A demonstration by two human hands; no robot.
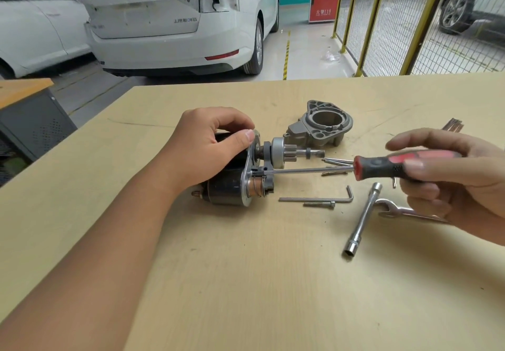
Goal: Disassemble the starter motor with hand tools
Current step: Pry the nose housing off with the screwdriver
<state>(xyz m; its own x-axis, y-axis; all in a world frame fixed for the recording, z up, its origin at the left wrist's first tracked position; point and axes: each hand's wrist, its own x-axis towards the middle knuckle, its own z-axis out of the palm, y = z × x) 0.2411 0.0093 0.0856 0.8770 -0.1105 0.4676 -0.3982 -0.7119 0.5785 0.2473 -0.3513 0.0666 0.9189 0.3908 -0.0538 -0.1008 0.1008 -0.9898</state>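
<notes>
The starter motor (226, 189) lies on its side on the wooden table (246, 282), its black body and solenoid to the left, its pinion gear and shaft (289, 152) pointing right. My left hand (207, 145) grips the upper black body, thumb on the silver end plate. My right hand (448, 175) holds a red and black screwdriver (393, 166). Its long shank runs left, and the tip touches the end plate beside the solenoid plunger. The grey nose housing (319, 125) stands apart behind the pinion.
To the right of the motor lie a hex key (317, 199), a long bolt (319, 204), a tubular socket wrench (362, 219), an open-end spanner (404, 211) and loose bolts (336, 161). White cars and a yellow mesh fence stand beyond the table's far edge.
</notes>
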